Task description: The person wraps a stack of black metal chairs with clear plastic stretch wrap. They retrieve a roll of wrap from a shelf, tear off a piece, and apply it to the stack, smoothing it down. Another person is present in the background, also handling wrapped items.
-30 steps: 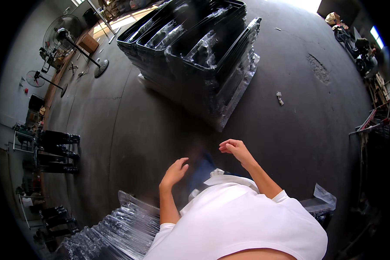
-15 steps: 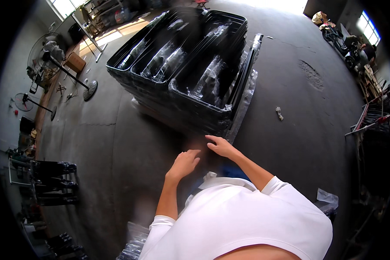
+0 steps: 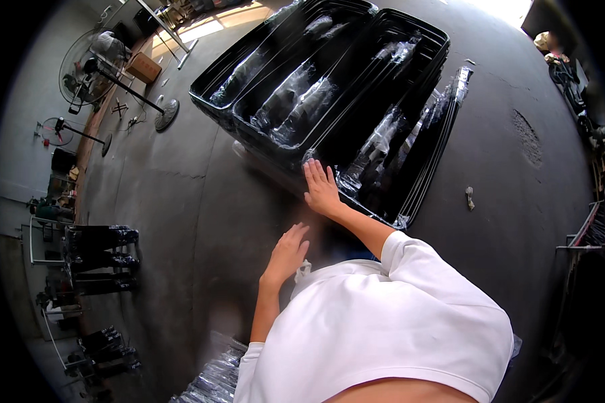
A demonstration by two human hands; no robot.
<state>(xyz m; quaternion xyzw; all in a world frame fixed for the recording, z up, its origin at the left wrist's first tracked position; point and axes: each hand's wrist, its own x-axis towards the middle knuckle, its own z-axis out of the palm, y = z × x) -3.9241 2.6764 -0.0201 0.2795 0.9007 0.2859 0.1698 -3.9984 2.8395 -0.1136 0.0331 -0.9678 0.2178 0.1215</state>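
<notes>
A large stack of black, round-cornered rectangular frames point(image 3: 265, 142) lies in front of me, side by side in rows. Strips of clear plastic film point(image 3: 378, 142) cover parts of them. My right hand point(image 3: 323, 191) is at the near edge of the stack, by a frame corner, its fingers straight and palm down. It appears to rest on that edge, holding nothing. Lower and to the left, my left hand point(image 3: 288, 253) hovers apart from the stack, fingers loosely stretched and empty.
Standing fans point(image 3: 167, 115) and a cardboard box point(image 3: 143, 68) are at the far left. Black wrapped pieces point(image 3: 102, 258) hang on a rack at left. A film-wrapped bundle point(image 3: 212, 373) lies close beside me. Litter point(image 3: 470, 198) and a rough floor patch point(image 3: 527, 138) are to the right.
The stack now appears nearer and larger. My right hand has moved forward onto its near edge, away from my left hand, which stays low.
</notes>
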